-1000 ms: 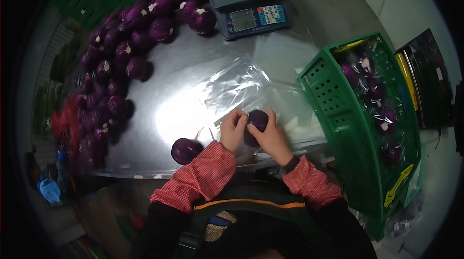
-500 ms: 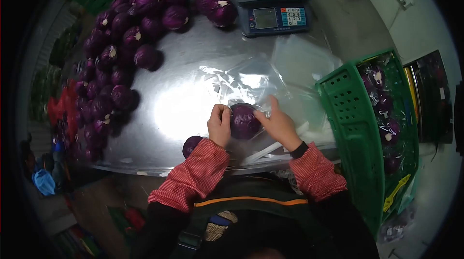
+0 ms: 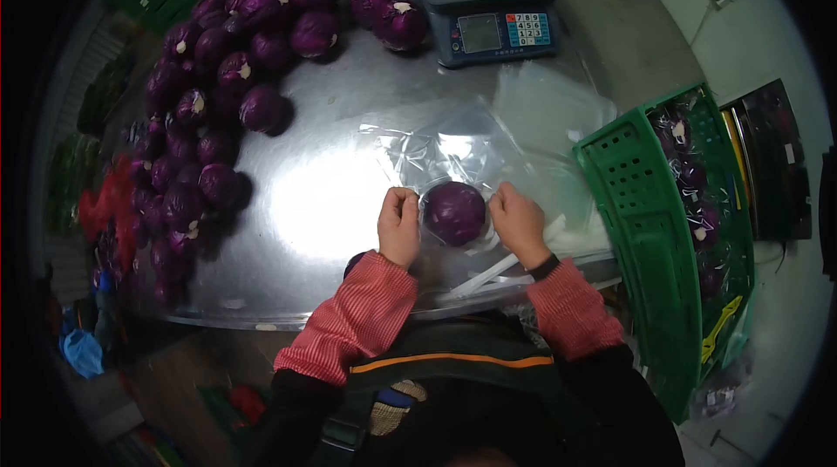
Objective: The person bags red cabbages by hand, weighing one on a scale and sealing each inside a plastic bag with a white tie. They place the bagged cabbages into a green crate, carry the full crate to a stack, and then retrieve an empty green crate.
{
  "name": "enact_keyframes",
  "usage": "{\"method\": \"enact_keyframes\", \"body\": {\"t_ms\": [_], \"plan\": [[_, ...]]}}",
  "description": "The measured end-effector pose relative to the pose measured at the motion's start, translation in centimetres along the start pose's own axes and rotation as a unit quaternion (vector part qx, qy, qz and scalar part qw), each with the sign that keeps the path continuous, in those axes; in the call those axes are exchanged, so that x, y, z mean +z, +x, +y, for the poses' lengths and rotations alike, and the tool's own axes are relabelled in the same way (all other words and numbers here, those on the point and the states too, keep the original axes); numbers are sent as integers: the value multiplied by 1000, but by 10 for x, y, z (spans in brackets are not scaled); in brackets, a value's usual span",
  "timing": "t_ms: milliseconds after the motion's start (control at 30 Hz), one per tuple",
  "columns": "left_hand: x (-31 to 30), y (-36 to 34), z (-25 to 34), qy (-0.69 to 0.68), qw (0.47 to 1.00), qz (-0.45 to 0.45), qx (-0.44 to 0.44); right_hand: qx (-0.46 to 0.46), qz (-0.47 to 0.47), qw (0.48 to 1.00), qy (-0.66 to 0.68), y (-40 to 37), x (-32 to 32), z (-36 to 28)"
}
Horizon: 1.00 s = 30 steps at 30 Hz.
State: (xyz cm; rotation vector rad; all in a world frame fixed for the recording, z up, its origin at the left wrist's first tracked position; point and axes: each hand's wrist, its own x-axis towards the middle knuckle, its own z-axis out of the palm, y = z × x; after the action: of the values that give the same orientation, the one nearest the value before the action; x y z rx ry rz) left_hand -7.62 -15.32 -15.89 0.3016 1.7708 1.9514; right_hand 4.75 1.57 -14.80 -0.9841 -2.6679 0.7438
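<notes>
A round red cabbage point(image 3: 454, 213) lies at the mouth of a clear plastic bag point(image 3: 445, 146), which is spread flat on the metal table beyond it. My left hand point(image 3: 399, 224) pinches the bag's edge on the cabbage's left side. On the right side, my right hand point(image 3: 518, 221) is closed with thumb and fingers together on the other edge of the bag. A second cabbage point(image 3: 353, 264) shows only in part behind my left sleeve.
Many red cabbages point(image 3: 214, 146) are heaped along the table's left and far side. A digital scale point(image 3: 484, 9) stands at the back. More clear bags point(image 3: 554, 105) lie to the right, beside a green crate point(image 3: 623, 197) holding wrapped cabbages point(image 3: 693, 176).
My right hand has moved slightly right and its raised finger has closed down. The cabbage now sits a little further right, with both hands apart at its sides.
</notes>
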Motion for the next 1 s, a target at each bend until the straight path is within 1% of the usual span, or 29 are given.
{"method": "enact_keyframes", "body": {"t_ms": [33, 67, 100, 133, 200, 267, 300, 367, 400, 467, 500, 533, 567, 600, 633, 700, 733, 767, 833, 867, 900, 1000], "plan": [[-1, 2, 6, -5, 1000, 6, -8, 7, -27, 994, 105, 2, -14, -7], [-3, 2, 12, -9, 1000, 11, -19, 17, -56, 976, 210, -1, -29, -12], [-5, 1, 21, -13, 999, 17, -29, 26, -82, 946, 312, -4, -36, -14], [-7, -1, 34, -57, 998, -1, -39, 26, -66, 951, 301, -7, -36, -12], [-15, -1, 49, -55, 998, -11, -13, 25, -32, 960, 278, -16, -36, -8], [-18, -1, 64, -44, 999, -11, 23, 9, -78, 932, 354, -32, -56, -28], [-20, -3, 71, -15, 998, -23, 48, 3, -103, 914, 393, -40, -62, -36], [-17, -6, 83, 19, 1000, -13, 14, 5, -58, 929, 365, -42, -48, -25], [-16, -11, 80, 19, 999, -10, 29, 8, -33, 936, 350, -45, -48, -22], [-9, -13, 75, 15, 998, -8, 66, 1, -89, 912, 400, -63, -54, -24], [-3, -21, 76, 9, 997, -21, 67, 2, -121, 897, 425, -74, -61, -28], [2, -30, 81, 5, 997, -34, 70, 68, -124, 856, 497, -80, -70, -30], [6, -39, 87, 3, 996, -45, 74, 52, -104, 880, 461, -87, -70, -23], [18, -52, 91, 23, 994, -71, 85, 35, -84, 901, 424, -97, -69, -11], [24, -65, 90, 62, 990, -99, 77, 13, -63, 920, 386, -104, -68, 0], [26, -99, 83, -13, 984, -179, 3, 21, -63, 919, 388, -125, -65, 25], [25, -112, 71, -54, 987, -133, 73, 26, -67, 919, 387, -137, -63, 37], [24, -124, 60, -69, 995, 35, 55, 36, -72, 918, 388, -145, -59, 49], [-4, -142, 30, -52, 986, 153, -49, 55, -79, 915, 391, -157, -52, 65], [-7, -160, 18, -81, 971, 164, -154, 38, -84, 929, 357, -161, -51, 67], [-7, -174, 18, -88, 944, 120, -293, 14, -86, 938, 334, -162, -53, 64], [8, -189, 27, -99, 925, 72, -359, -49, -94, 962, 252, -165, -62, 47]]}}
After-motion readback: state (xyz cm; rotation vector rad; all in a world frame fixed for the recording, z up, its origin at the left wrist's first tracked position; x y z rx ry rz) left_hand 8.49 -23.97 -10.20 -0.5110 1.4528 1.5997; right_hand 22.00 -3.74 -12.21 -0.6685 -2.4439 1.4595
